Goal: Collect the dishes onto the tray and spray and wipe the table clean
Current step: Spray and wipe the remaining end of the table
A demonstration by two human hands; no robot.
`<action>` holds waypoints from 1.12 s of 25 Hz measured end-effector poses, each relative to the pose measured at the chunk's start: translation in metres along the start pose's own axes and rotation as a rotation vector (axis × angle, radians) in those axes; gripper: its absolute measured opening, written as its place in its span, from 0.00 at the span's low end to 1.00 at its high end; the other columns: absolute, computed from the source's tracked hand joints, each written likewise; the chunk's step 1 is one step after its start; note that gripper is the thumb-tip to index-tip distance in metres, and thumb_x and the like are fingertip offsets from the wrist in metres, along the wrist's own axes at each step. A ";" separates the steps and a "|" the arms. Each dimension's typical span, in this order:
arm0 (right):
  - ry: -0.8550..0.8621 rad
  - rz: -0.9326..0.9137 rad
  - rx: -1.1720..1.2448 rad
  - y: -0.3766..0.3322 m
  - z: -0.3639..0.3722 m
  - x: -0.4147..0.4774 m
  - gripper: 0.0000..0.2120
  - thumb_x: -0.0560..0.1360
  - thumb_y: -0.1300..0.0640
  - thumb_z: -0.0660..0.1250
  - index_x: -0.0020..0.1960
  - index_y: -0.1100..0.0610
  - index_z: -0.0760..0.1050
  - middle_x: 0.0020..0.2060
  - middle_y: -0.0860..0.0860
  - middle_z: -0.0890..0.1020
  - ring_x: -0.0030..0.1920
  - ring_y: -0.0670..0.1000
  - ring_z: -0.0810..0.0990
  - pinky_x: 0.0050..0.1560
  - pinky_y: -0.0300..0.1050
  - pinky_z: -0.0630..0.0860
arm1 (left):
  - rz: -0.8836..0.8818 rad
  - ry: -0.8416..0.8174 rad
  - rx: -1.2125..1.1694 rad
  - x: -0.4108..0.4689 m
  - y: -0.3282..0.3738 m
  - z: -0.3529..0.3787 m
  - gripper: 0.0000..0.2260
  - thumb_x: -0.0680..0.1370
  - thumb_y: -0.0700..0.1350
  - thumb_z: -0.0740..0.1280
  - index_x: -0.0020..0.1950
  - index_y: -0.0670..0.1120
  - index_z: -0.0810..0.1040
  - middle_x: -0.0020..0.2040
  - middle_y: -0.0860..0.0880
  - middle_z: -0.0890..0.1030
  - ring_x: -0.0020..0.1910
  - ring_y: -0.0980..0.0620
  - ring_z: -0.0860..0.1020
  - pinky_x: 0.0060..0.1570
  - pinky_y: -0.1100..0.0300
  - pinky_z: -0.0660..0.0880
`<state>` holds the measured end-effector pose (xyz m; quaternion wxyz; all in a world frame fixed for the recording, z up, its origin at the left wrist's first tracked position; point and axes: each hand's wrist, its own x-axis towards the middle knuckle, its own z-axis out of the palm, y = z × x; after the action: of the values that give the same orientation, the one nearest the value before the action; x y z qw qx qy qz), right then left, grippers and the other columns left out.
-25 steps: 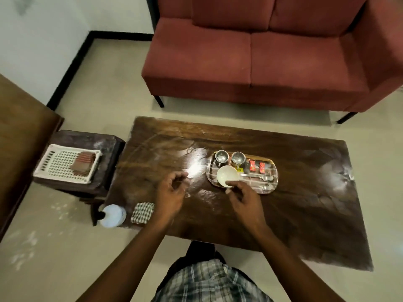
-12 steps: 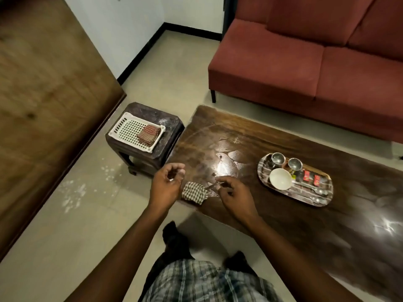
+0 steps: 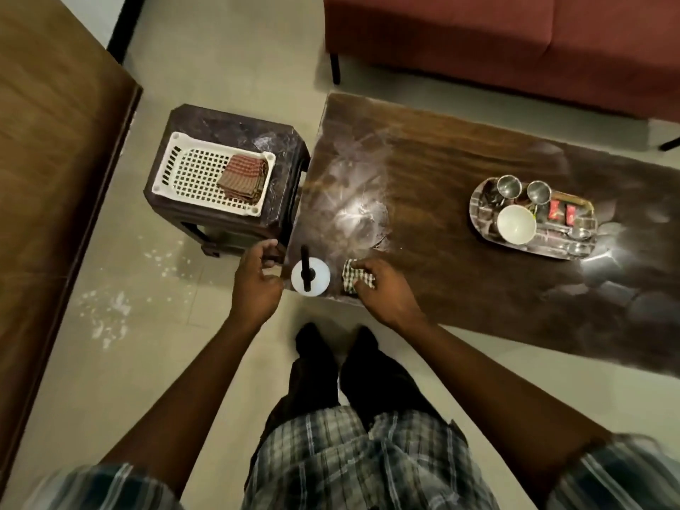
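A steel tray point(image 3: 482, 211) sits on the dark wooden table point(image 3: 460, 274), to the right. It carries a white bowl point(image 3: 516, 224), two steel cups point(image 3: 509, 185), red packets point(image 3: 562, 214) and spoons point(image 3: 577, 235). At the table's near left corner stands a white spray bottle point(image 3: 311, 277) with a black nozzle, seen from above. Right of it lies a small checked cloth point(image 3: 354, 279), and my right hand point(image 3: 382, 292) rests on it with fingers curled around it. My left hand point(image 3: 257, 285) hovers just left of the bottle, fingers apart, holding nothing.
A dark stool point(image 3: 228, 171) left of the table holds a white perforated basket point(image 3: 191, 174) with a folded brown cloth point(image 3: 243, 176). A red sofa point(image 3: 515, 42) runs behind the table. A large wooden surface point(image 3: 51, 160) fills the left. My feet stand at the table's near edge.
My right hand left the tray area and came down on the checked cloth at the table's corner. My left hand moved beside the spray bottle. The camera turned left and downward.
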<state>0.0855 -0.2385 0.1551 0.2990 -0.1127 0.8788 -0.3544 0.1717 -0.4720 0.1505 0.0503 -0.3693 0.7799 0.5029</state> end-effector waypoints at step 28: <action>0.160 0.111 0.032 0.134 0.059 0.115 0.21 0.77 0.58 0.68 0.67 0.43 0.80 0.54 0.41 0.87 0.52 0.44 0.86 0.56 0.50 0.84 | 0.196 -0.123 -0.275 0.139 -0.015 0.121 0.12 0.77 0.65 0.71 0.52 0.59 0.82 0.42 0.49 0.85 0.41 0.48 0.86 0.52 0.34 0.82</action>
<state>0.0314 -0.2217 -0.0222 0.2487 -0.0305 0.8990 -0.3591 0.0453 -0.4485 0.0178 -0.0025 -0.2634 0.7314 0.6291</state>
